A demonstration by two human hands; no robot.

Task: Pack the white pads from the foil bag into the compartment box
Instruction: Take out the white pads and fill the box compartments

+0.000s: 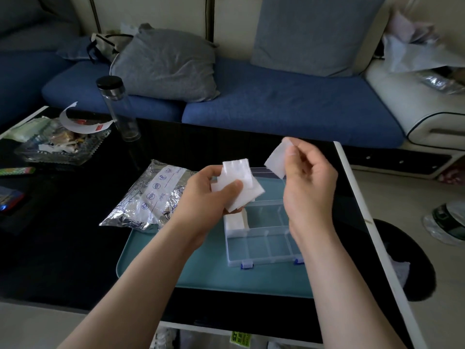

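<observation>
Holding a small stack of white pads (pixel 239 187), the left hand (pixel 211 195) grips it with the thumb pressed on top and the fingers curled beneath. The right hand (pixel 307 187) pinches a single pad (pixel 275 159) between thumb and fingertips, raised above the far right part of the compartment box (pixel 264 245).

The box is clear with blue latches on its near edge and sits on a teal mat (pixel 191 270). More pads (pixel 235 221) fill its left compartment, and both hands hover above it without touching it.

The foil bag (pixel 148 197) lies just left of the box, overlapping the mat's far left corner. Open mat surface extends left of the box and toward the mat's near edge.

The black table (pixel 63 248) ends in a white edge strip close to the right of the box. A glass bottle (pixel 118 107) and a glass dish (pixel 63 147) stand well apart at far left.
</observation>
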